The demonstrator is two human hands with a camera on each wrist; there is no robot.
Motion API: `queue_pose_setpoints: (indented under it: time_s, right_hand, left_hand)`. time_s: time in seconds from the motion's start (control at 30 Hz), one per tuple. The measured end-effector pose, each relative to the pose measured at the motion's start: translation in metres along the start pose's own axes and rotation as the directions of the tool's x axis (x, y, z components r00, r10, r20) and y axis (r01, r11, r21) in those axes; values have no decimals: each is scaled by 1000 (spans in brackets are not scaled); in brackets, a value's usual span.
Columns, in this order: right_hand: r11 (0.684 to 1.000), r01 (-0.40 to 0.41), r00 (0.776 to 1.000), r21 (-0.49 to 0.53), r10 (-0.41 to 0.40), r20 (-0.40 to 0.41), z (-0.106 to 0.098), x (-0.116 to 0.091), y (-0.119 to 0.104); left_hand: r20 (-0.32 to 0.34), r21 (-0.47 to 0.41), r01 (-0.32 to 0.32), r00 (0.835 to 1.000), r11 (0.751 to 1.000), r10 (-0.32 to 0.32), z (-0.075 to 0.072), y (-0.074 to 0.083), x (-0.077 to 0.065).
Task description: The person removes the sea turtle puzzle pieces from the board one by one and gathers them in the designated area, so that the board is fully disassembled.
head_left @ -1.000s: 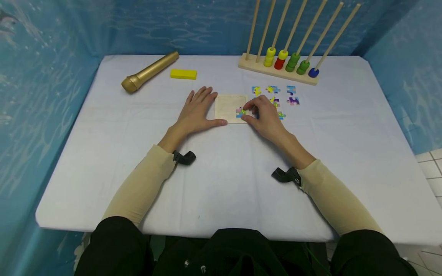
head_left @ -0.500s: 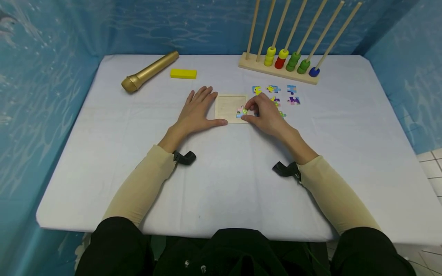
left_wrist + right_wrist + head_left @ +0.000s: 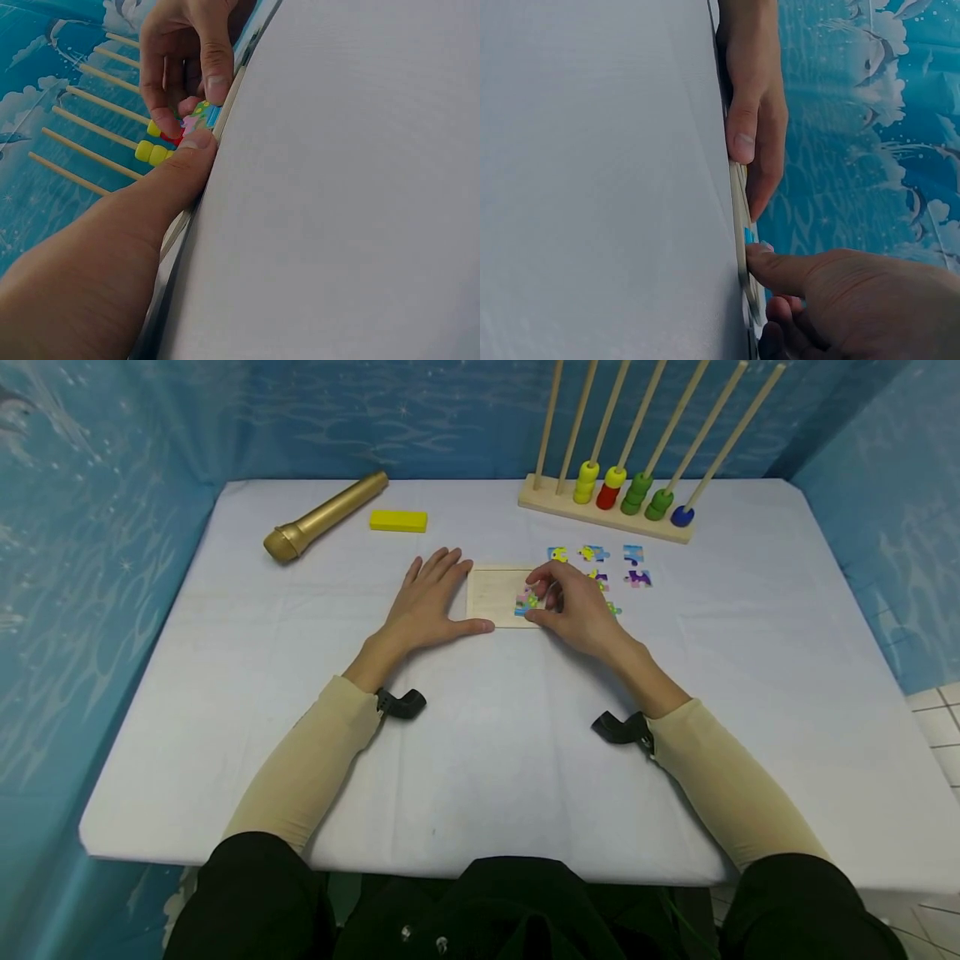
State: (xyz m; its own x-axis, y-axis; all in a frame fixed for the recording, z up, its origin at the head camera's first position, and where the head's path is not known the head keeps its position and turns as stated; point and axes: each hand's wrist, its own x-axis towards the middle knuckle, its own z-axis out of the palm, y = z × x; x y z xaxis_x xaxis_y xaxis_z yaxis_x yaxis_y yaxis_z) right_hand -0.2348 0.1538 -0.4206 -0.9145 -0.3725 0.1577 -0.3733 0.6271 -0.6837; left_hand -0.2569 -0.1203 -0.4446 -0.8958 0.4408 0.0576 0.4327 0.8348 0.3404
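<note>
A small wooden puzzle tray (image 3: 491,596) lies on the white cloth in the head view. My left hand (image 3: 429,602) is spread at its left side, the thumb along the near edge and the index fingertip by the far corner. A colourful jigsaw piece (image 3: 522,602) is in the tray's lower right corner. My right hand (image 3: 576,608) straddles this piece, index fingertip at its far edge and thumb at its near edge. In the left wrist view the jigsaw piece (image 3: 201,116) shows between the right thumb and index finger. The right hand partly covers the tray's right side.
Several loose puzzle pieces (image 3: 637,578) lie right of the tray, some hidden under the right hand. A bead abacus (image 3: 611,510) with upright rods stands at the back right. A gold microphone (image 3: 326,517) and a yellow block (image 3: 398,521) lie at the back left.
The right index finger has lifted and spread away from the thumb, uncovering more of the jigsaw piece. The piece has shifted very slightly right. The left hand stays in place.
</note>
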Motion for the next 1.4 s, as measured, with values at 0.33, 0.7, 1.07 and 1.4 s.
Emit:
queue_pose_setpoints:
  time_s: [0.33, 0.7, 1.07, 1.4]
  right_hand:
    - [999, 37, 999, -18, -38, -9, 2, 1, 0]
    - [999, 29, 996, 27, -26, -81, -8, 1, -2]
    - [996, -84, 988, -5, 82, -130, -40, -22, 18]
    - [969, -246, 936, -10, 235, -261, -83, -59, 54]
  left_hand:
    - [-2, 2, -4, 1000, 1000, 4, -3, -1, 0]
    - [-12, -5, 4, 1000, 1000, -4, -3, -3, 0]
    - [-8, -23, -2, 1000, 1000, 2, -1, -1, -1]
    - [-1, -2, 4, 1000, 1000, -4, 0, -1, 0]
